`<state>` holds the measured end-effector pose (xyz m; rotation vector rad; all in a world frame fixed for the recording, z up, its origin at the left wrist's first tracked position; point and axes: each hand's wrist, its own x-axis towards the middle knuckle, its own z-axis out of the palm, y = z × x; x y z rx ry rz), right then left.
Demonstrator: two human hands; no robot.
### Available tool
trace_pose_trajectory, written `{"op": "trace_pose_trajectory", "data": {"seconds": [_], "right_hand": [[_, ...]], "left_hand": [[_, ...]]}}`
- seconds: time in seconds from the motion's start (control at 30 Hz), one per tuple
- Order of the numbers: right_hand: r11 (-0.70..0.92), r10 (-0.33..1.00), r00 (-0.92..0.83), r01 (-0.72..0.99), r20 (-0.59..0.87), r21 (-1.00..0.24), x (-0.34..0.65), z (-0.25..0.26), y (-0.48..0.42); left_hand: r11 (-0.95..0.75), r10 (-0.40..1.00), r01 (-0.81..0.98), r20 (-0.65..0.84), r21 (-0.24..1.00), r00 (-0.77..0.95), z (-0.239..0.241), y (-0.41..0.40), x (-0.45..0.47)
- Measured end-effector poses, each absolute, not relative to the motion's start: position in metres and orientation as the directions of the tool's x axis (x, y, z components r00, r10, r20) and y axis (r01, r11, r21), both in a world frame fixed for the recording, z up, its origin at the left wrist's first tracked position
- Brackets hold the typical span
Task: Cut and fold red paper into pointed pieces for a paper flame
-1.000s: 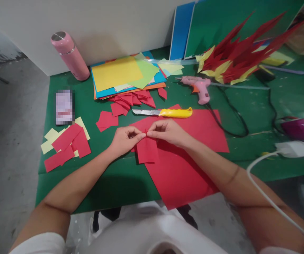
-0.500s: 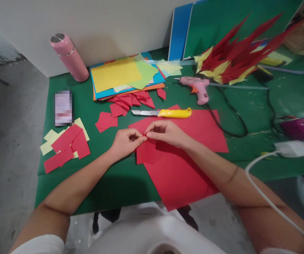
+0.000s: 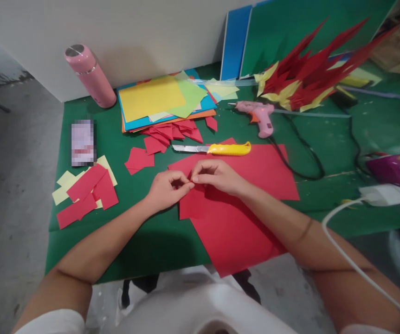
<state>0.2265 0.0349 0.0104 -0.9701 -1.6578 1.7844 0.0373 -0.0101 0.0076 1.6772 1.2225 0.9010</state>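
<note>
My left hand (image 3: 169,189) and my right hand (image 3: 218,175) meet fingertip to fingertip, both closed in a pinch. Between them is a small piece of red paper (image 3: 190,180), mostly hidden by the fingers. Beneath lies a large red paper sheet (image 3: 245,222) on the green table, with a smaller red piece (image 3: 186,209) at its left edge. Just beyond my hands rests a box cutter (image 3: 229,148) with a yellow handle, its blade pointing left. Folded red paper pieces (image 3: 161,134) are heaped behind and to the left.
Left are red and yellow paper strips (image 3: 87,185), a blurred-out phone (image 3: 82,143) and a pink bottle (image 3: 92,76). Coloured sheets (image 3: 151,98) lie behind. A pink glue gun (image 3: 261,116), its cord, a red-yellow paper flame (image 3: 300,74) and a white cable (image 3: 332,215) occupy the right.
My hands stay together at nearly the same spot, with the pinching fingers slightly lower. The small red paper is now less visible between them. The other things stay put.
</note>
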Motion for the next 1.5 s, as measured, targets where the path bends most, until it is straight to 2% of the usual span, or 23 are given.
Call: {"op": "trace_pose_trajectory", "data": {"seconds": [0.27,0.57,0.77,1.0,1.5], "right_hand": [[-0.063,0.814,-0.572,0.081,-0.098,-0.995,0.2277,0.0142,0.0345],[-0.116,0.825,-0.551,0.055,-0.127,-0.992,0.2266,0.0111,0.0320],[-0.097,0.822,-0.559,0.045,-0.106,-0.994,0.2272,0.0138,0.0324],[-0.146,0.777,-0.600,0.120,-0.189,-0.982,0.2345,0.0185,0.0357],[-0.133,0.768,-0.609,0.152,-0.199,-0.979,0.2343,0.0171,0.0360]], "left_hand": [[-0.115,0.960,0.380,0.005,0.918,0.278,0.0108,-0.0105,0.0362],[-0.182,0.970,0.424,0.092,0.887,0.223,0.0066,-0.0108,0.0379],[-0.196,0.972,0.414,0.121,0.889,0.200,0.0058,-0.0115,0.0373],[-0.218,0.976,0.369,0.200,0.904,0.087,0.0064,-0.0123,0.0371],[-0.133,0.991,0.278,0.118,0.952,0.068,0.0067,-0.0091,0.0369]]}}
